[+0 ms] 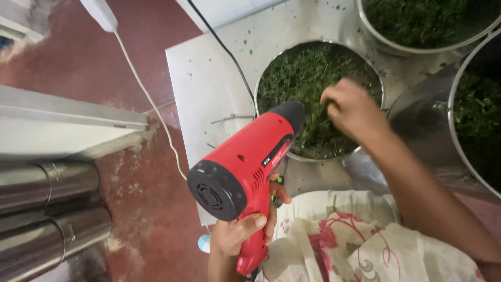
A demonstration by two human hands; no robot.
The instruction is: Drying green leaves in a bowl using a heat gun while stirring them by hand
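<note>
Left hand [245,230] is wrapped tight round the grip of a red heat gun [245,167], nozzle aimed at the steel bowl [269,78] of chopped greens [302,78] just ahead, probably drying them. Right hand [352,107], fingers loosely curled, digs into those greens, likely turning them.

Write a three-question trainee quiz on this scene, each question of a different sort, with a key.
1. True or false: the left hand grips the red heat gun.
2. The right hand is in: A) the round metal bowl of chopped green leaves; B) a plastic bucket; C) a drawer.
3. Fill in: the heat gun's nozzle points toward the ____.

Key: 1 true; 2 A; 3 bowl of leaves.
</note>
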